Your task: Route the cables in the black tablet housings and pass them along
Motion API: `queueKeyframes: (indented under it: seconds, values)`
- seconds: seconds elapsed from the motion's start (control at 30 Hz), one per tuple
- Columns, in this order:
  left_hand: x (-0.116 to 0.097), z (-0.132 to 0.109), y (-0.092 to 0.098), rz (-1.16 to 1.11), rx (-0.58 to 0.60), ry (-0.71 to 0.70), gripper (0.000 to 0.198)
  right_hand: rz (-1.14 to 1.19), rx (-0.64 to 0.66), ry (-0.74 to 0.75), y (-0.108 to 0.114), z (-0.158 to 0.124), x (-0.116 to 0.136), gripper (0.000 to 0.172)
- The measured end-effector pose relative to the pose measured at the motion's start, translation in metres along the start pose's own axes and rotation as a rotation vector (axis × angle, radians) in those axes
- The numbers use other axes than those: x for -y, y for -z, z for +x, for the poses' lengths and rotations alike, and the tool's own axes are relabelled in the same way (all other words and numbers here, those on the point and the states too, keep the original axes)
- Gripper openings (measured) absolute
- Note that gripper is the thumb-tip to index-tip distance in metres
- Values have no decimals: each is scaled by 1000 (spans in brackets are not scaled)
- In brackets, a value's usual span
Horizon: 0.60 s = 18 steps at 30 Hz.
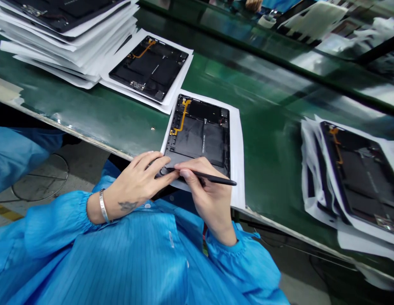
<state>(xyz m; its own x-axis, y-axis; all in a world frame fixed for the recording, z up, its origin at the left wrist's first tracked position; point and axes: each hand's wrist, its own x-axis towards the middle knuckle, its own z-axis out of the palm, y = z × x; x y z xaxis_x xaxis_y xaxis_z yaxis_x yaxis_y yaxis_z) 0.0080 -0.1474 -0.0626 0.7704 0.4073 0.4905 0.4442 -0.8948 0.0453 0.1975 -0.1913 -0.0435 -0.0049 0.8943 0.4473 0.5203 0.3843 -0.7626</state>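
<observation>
Along the near edge of a green workbench (88, 123), the person's left hand (139, 182) is closing loosely over the near left corner of an opened tablet (199, 135), which is lying flat on a white sheet (237, 161). The right hand (206, 182) is gripping a slim black stylus-like tool (212, 179) pen-fashion, its tip working at that same corner just beside the left fingers (160, 160). A yellow flex cable (182, 116) is running along the tablet's exposed black interior. Toward the far left, a stack of tablets on white sheets (72, 42) is sitting beside a second tablet (149, 67), while a third tablet (359, 173) is lying at right on crumpled white wrapping (311, 169).
</observation>
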Motion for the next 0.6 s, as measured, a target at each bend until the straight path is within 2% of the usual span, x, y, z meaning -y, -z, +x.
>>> queueKeyframes:
  seconds: [0.23, 0.43, 0.6]
  values:
    - [0, 1, -1, -11, -24, 7, 30, -54, 60, 34, 3, 2, 3, 15]
    - [16, -11, -4, -118, -98, -95, 33, -48, 104, 95, 3, 5, 2, 16]
    - [21, -15, -7, -191, -144, -46, 33, -74, 102, 61, 18, 0, 0, 15]
